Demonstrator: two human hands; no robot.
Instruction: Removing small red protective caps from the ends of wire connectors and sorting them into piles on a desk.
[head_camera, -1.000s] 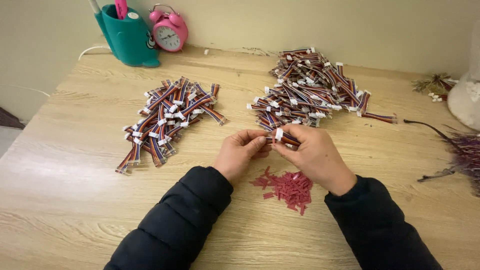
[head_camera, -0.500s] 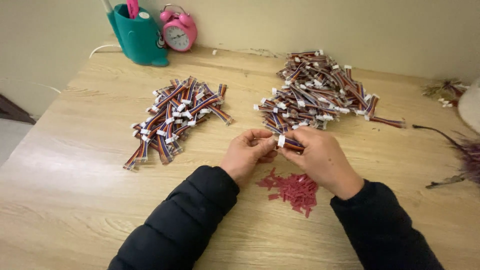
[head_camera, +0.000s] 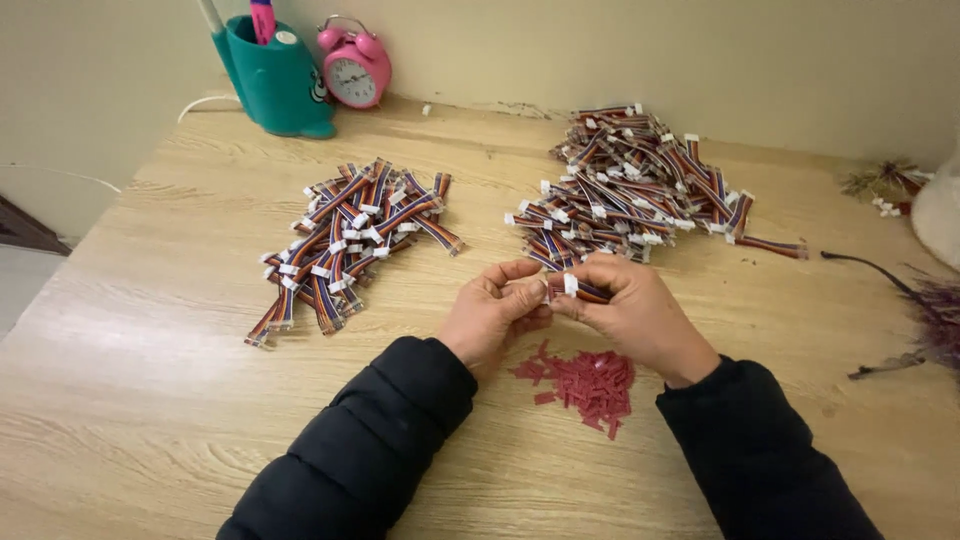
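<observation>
**Two hands, one cable piece**

Two hands meet at table (head_camera: 150, 400) centre. The left hand (head_camera: 490, 315) and right hand (head_camera: 630, 315) both pinch one short ribbon cable (head_camera: 580, 290), presumably steadying its white connector for fingertip work. It shows striped wires. Similar pieces lie heaped at 11 o'clock (head_camera: 350, 245) and 12 o'clock (head_camera: 630, 185); red scraps (head_camera: 585, 380) lie at 6 o'clock.

soft, even indoor light; faint shadows beneath the hands; sharp centre, slight wide-angle stretch at the edges.
</observation>
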